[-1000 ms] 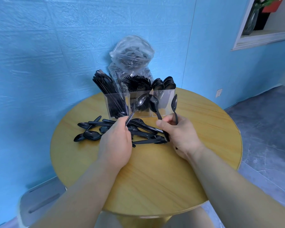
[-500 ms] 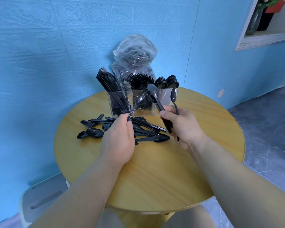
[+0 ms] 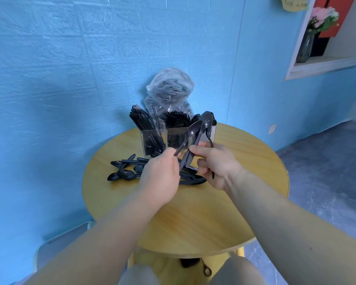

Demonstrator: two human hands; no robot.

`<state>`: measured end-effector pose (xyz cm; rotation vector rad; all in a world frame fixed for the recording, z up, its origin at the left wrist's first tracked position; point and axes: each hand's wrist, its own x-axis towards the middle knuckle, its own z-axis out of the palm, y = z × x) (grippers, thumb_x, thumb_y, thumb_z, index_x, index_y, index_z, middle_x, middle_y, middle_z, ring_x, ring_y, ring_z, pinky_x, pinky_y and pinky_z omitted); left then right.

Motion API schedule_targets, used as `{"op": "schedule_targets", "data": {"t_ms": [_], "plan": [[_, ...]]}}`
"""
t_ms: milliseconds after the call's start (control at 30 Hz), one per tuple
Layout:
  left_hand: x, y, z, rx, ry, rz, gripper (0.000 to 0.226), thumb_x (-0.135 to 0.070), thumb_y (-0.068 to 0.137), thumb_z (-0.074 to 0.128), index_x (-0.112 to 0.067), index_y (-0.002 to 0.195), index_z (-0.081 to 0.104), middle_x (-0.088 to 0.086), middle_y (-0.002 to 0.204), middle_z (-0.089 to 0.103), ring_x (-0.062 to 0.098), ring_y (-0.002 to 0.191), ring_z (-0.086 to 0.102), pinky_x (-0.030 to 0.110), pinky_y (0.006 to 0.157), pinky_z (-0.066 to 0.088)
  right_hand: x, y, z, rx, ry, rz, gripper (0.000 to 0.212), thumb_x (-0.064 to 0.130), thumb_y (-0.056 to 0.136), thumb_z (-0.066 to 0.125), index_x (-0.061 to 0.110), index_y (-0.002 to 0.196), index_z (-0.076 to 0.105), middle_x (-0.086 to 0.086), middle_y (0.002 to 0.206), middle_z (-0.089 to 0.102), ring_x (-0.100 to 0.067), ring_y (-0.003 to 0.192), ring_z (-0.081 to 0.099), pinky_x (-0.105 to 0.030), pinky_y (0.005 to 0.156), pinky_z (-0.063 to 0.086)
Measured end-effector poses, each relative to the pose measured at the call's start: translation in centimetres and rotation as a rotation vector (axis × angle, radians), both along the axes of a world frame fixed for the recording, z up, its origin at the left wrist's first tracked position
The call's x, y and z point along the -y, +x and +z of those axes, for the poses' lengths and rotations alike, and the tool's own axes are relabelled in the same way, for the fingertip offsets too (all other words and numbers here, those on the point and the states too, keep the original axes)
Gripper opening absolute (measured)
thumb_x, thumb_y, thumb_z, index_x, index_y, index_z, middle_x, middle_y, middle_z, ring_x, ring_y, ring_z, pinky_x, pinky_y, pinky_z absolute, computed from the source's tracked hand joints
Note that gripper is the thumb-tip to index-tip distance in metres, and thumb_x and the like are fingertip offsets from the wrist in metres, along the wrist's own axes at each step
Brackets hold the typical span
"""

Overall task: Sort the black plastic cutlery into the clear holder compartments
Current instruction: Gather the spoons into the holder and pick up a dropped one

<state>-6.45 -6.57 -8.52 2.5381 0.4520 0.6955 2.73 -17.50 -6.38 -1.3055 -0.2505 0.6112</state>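
A clear holder stands at the far side of the round wooden table. Its left compartment holds knives, the middle one forks, the right one spoons. My left hand pinches the handle of one black spoon, bowl raised toward the holder. My right hand grips a few black spoons by their handles, bowls up beside the right compartment. A pile of loose black spoons lies on the table left of my hands, partly hidden by them.
A clear plastic bag of black cutlery leans on the blue wall behind the holder. A wall niche with a vase of flowers sits at upper right. A grey object lies on the floor at lower left.
Both hands rose off the table and came closer together, carrying their spoons up toward the holder's right side. The camera tilted up, showing more wall.
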Motion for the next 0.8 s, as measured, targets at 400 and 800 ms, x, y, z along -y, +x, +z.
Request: {"op": "schedule_targets", "data": {"t_ms": [400,800], "plan": [[1.9,-1.3,0.6,-0.049,-0.046,-0.061,0.029,-0.035,0.101,0.033,-0.015,0.084,0.045,-0.002,0.068,0.049,0.023,0.067,0.050,0.036,0.059,0.037,0.9,-1.4,-0.2,0.035,-0.076,-0.059,0.017,0.014,0.082,0.072,0.016,0.080,0.056,-0.009,0.079,0.061,-0.012,0.042,0.018,-0.027,0.048,0.016],[0.4,-2.9,0.6,-0.116,0.153,-0.060,0.030,-0.034,0.101,0.035,-0.015,0.077,0.038,-0.002,0.065,0.047,0.023,0.064,0.049,0.036,0.056,0.033,2.4,1.0,1.7,0.175,-0.120,-0.289,0.026,0.036,0.080,0.070,0.019,0.083,0.051,-0.008,0.084,0.049,-0.015,0.043,0.016,-0.023,0.040,0.018]]}}
